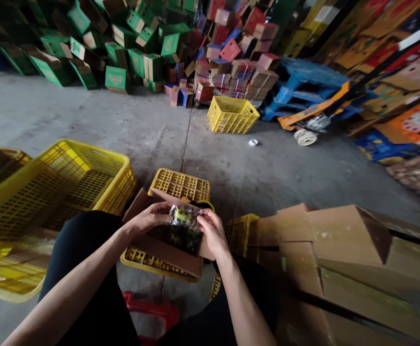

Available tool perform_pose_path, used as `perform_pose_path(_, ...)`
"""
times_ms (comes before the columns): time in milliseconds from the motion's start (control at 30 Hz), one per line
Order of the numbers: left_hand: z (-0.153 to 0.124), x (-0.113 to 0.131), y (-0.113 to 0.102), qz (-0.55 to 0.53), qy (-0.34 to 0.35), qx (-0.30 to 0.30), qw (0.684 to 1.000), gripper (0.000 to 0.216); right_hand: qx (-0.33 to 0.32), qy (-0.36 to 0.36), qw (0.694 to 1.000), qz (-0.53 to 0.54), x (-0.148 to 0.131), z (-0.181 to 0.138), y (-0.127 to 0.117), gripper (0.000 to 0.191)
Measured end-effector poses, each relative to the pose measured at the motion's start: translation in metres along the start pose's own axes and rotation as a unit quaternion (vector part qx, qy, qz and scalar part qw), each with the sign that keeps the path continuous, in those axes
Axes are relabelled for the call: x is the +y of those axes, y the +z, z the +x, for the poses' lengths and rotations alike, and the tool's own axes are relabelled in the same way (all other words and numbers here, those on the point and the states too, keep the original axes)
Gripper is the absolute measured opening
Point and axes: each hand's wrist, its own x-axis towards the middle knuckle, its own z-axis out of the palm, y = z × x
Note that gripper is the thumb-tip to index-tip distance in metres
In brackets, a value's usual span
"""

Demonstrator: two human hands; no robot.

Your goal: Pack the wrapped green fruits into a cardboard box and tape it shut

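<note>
A clear plastic packet [183,216] with something yellow-green inside is stretched between my two hands. My left hand [155,215] pinches its left end, and my right hand [211,228] grips the right end with thumb and fingers. Directly below is an open cardboard box [170,253], its flaps spread, with dark and greenish packets [186,239] inside. That box rests on an upturned yellow plastic crate [181,182] between my knees. Behind the packet, something black and orange shows in part at the box's far side.
A large yellow crate [123,166] stands at my left, with stacked brown cartons [342,235] at my right. Farther off are a small yellow crate [233,115], a white roll [253,142], a pallet jack [314,113], blue pallets [306,79] and piled green boxes [116,79].
</note>
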Motion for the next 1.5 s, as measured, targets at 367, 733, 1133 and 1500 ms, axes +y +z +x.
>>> perform_pose_path(367, 0.007, -0.009, -0.006, 0.056, 0.015, 0.029, 0.998, 0.04, -0.13, -0.066, 0.985, -0.09, 0.001, 0.004, -0.004, 0.043)
perform_pose_path(733, 0.042, -0.042, -0.056, 0.397, 0.096, 0.192, 0.893, 0.017, -0.114, -0.155, 0.903, -0.383, 0.022, 0.003, -0.002, 0.029)
perform_pose_path(1133, 0.034, -0.048, -0.049, 0.47, 0.083, 0.181, 0.86, 0.008, -0.078, -0.229, 0.844, -0.479, 0.022, 0.002, -0.003, 0.021)
perform_pose_path(1500, 0.003, 0.014, -0.011, 0.216, 0.115, 0.157, 0.957, 0.029, -0.09, -0.077, 0.989, -0.09, 0.004, 0.001, 0.005, 0.043)
